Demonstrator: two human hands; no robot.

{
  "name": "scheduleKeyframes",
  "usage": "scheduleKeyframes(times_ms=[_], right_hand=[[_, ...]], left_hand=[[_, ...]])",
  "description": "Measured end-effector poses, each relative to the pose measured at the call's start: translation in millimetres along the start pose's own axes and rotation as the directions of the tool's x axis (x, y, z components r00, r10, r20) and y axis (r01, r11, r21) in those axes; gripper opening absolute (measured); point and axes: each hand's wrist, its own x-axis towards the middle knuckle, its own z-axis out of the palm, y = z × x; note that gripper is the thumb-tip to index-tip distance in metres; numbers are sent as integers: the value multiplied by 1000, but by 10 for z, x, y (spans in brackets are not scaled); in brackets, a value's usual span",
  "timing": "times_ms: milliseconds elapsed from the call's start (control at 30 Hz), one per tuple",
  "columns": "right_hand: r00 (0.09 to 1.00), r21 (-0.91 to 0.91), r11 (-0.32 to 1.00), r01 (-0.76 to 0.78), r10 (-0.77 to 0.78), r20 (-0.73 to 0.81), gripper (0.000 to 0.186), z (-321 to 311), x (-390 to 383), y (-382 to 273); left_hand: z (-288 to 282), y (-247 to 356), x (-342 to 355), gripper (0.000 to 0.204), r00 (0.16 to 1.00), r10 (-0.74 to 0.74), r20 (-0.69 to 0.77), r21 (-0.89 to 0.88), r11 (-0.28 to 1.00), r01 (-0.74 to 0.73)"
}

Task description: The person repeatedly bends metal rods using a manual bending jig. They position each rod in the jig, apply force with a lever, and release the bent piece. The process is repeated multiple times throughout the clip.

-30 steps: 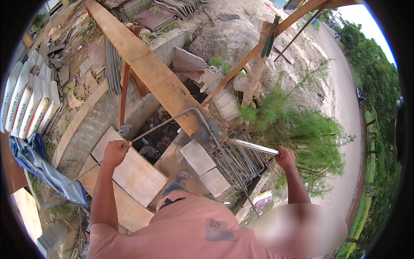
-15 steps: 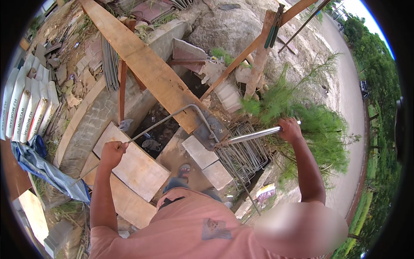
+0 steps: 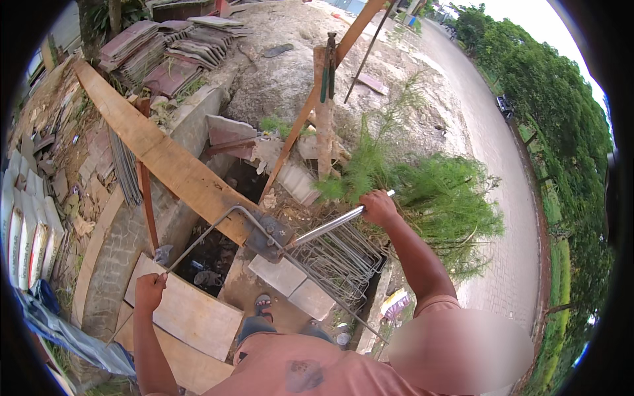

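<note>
My left hand (image 3: 150,290) is closed around a thin steel rebar rod (image 3: 195,244), at the left over pale slabs. The rod runs up to a rounded bend at a dark metal plate (image 3: 280,229), then slants down to the right. This plate sits on the near end of a long wooden plank (image 3: 175,165). At the right, my right hand (image 3: 378,208) grips the far end of a silver metal pipe (image 3: 330,226), whose lower end meets the rod beside the plate. Under the pipe lies a pile of bent steel bars (image 3: 347,261). The exact contact between pipe and rod is too small to make out.
A dark pit (image 3: 205,257) opens between the plank and the slabs (image 3: 191,307). Leafy green branches (image 3: 429,188) surround my right hand. Dark-green-handled pliers (image 3: 328,69) hang on a wooden post. White sacks (image 3: 33,231) and a blue tarp (image 3: 72,336) lie at left.
The view has shifted, so the bench, rod and pipe sit farther left and lower. The pipe slants up more steeply in the picture. Both hands keep their grips.
</note>
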Motion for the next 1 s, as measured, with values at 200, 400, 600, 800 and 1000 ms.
scheduleKeyframes(times_ms=[200,400,600,800,1000], right_hand=[[996,23,999,-29,31,-85,13,68,-27,-49],[995,29,999,-29,32,-93,14,162,41,-23],[978,116,993,6,19,-209,9,247,147,-95],[967,133,991,-19,52,-248,13,351,205,-110],[966,137,991,5,31,-258,11,273,130,-72]], left_hand=[[43,115,-131,28,990,21,-140,96,995,-7],[425,882,-669,33,876,314,-365,80,948,-307],[2265,3144,-1975,48,357,886,296,-58,390,-919],[2989,3962,-2956,35,299,781,548,-246,492,-835],[3267,3958,-3387,20,275,832,482,-103,365,-925]])
